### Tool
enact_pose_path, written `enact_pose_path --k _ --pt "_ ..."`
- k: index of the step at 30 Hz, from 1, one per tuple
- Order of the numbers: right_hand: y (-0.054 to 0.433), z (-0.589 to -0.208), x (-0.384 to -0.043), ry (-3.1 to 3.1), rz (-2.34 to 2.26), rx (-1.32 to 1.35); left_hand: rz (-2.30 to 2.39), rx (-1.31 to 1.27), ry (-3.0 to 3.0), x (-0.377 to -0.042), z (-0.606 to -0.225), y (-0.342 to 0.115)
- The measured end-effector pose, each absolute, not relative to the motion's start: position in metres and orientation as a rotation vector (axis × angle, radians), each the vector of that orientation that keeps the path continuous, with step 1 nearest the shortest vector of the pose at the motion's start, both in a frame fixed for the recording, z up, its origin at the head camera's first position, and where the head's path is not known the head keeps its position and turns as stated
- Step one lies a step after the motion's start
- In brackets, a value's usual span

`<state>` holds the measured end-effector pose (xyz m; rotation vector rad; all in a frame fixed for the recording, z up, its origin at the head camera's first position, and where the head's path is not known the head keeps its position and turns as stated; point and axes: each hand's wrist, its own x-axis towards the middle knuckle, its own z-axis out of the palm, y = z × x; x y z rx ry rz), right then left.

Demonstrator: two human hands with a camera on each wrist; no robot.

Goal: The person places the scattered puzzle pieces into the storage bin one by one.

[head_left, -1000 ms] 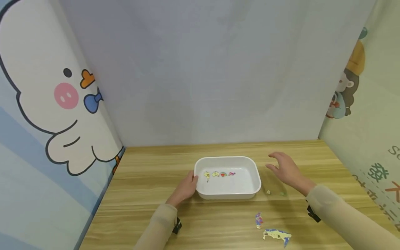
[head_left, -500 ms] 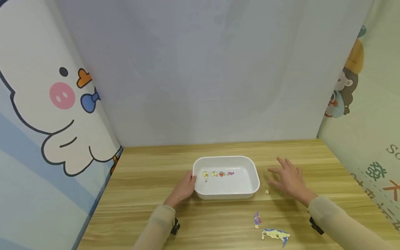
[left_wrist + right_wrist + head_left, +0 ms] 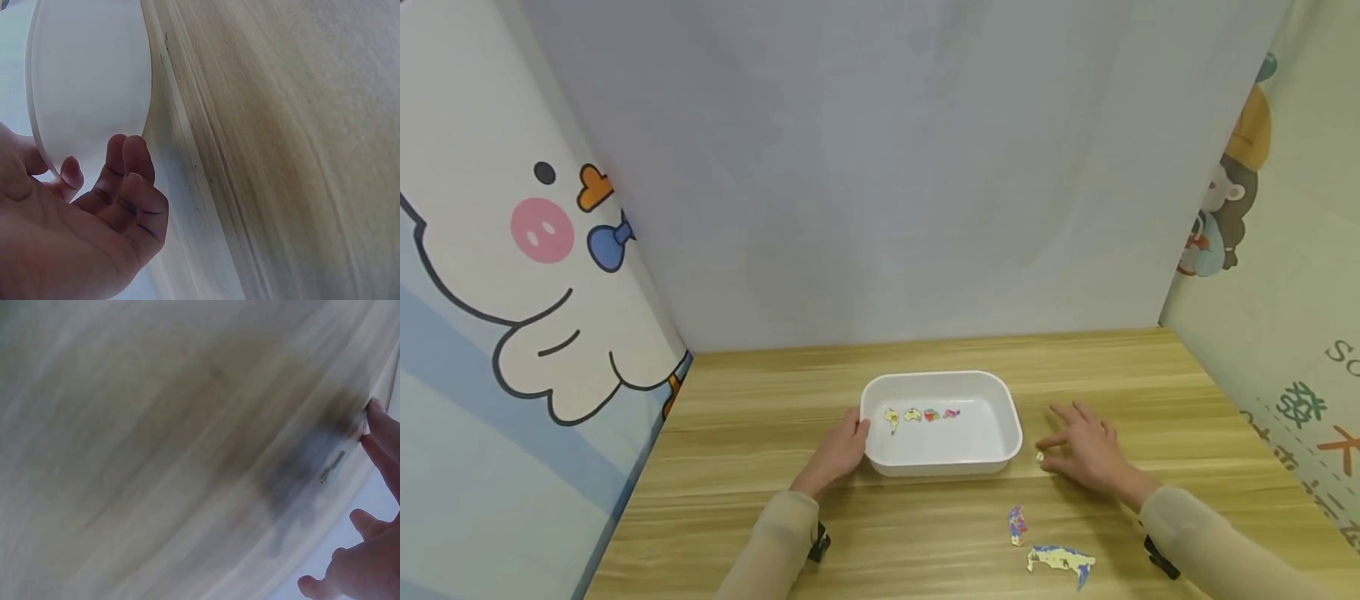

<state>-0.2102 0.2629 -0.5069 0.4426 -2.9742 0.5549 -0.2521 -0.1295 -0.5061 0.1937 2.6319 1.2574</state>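
Note:
A white rectangular tray (image 3: 942,465) stands on the wooden table, with several small, flat, irregular coloured pieces (image 3: 931,415) in a row inside it. My left hand (image 3: 838,457) grips the tray's left rim; in the left wrist view the thumb is over the rim and the fingers (image 3: 137,159) curl below it by the outer wall. Just right of the tray, my right hand (image 3: 1090,454) has its index fingertip and thumb on either side of a tiny pale-yellow flat piece (image 3: 1040,457), seeming to pinch it. Its other fingers are spread.
Nearer the front lie a purple-red flat piece (image 3: 1017,526) and a larger yellow-blue one (image 3: 1062,559). A small greenish piece (image 3: 332,467) lies under the right hand. A grey-white curtain (image 3: 880,183) closes the back, with printed cloths at both sides.
My right hand has come down to the table, its index finger and thumb closing in on the tiny pale-yellow piece. The left hand keeps its hold on the tray.

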Motion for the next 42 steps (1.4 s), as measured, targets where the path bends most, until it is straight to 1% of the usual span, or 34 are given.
enact_pose_path --k 7,16,22,31,42 --pt "0.261 -0.513 -0.209 -2.931 0.602 0.443 1.263 0.190 2.626 -0.251 -0.506 -0.131" --pt "0.261 -0.519 -0.214 -2.841 0.486 0.608 1.263 0.173 2.627 -0.252 -0.505 -0.131" --pt "0.259 -0.519 -0.213 -2.844 0.487 0.613 1.251 0.153 2.627 -0.252 -0.506 -0.132" --pt "0.254 -0.501 -0.222 -2.779 0.530 0.575 1.246 0.154 2.632 -0.249 -0.505 -0.132" --pt "0.240 -0.472 -0.244 -2.675 0.665 0.717 1.253 0.152 2.616 -0.252 -0.504 -0.128"
